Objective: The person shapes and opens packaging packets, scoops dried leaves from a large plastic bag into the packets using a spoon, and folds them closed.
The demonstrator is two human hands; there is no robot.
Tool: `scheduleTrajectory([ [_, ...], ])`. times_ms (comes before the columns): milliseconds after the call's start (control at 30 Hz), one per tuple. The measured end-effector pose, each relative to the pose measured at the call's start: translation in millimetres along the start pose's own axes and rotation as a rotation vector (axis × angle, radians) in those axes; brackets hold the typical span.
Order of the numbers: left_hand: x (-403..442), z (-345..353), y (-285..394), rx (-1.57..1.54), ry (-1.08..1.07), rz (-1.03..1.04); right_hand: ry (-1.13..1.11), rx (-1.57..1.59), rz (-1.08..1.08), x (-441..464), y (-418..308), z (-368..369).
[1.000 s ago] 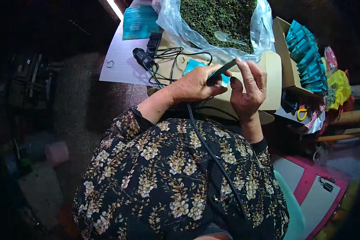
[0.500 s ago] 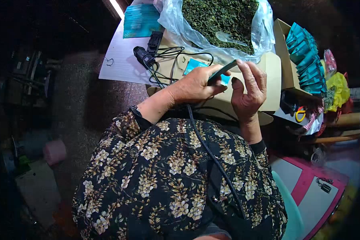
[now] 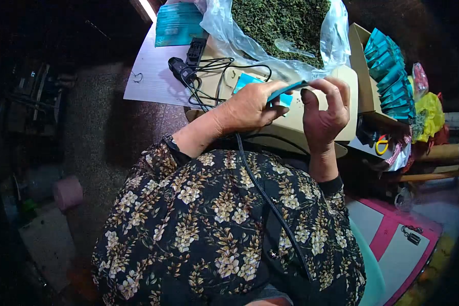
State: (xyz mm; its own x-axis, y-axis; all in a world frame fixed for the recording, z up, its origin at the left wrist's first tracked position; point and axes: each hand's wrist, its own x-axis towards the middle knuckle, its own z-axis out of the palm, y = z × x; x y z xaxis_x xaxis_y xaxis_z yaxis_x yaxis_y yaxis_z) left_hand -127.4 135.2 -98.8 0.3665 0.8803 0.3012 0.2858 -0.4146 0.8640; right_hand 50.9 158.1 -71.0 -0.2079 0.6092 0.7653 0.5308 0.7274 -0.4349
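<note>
Since the earlier frame, the right hand has moved a bit to the right, and the thin teal packet has tipped flatter and now bends a little. Fingers of the left hand are grasping the packet at its near end, with the thumb below. On the right hand, the pointing finger is at the packet's far edge, and the thumb is spread apart under it. So the packet is up between the two hands, over the tan cardboard. A bright blue packet lies on the cardboard, just past the left hand. Next to it is a tangled black cord. Farther away, a clear bag holds lots of dark green leaves, with a clear scoop on top. To the left, a pile of blue packets sits on the white counter. To the right, a box holds a row of teal packets.
</note>
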Motion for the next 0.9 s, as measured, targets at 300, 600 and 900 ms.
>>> scheduleTrajectory([
  [300,-1,-1,5,-0.127,-0.048,-0.181,0.025,-0.041,-0.039,-5,-2,7],
  [600,-2,-1,5,0.082,0.012,0.013,-0.031,0.112,0.084,0,1,2],
  [900,0,-1,-3,0.175,0.023,0.064,-0.031,-0.028,0.058,-3,0,6],
])
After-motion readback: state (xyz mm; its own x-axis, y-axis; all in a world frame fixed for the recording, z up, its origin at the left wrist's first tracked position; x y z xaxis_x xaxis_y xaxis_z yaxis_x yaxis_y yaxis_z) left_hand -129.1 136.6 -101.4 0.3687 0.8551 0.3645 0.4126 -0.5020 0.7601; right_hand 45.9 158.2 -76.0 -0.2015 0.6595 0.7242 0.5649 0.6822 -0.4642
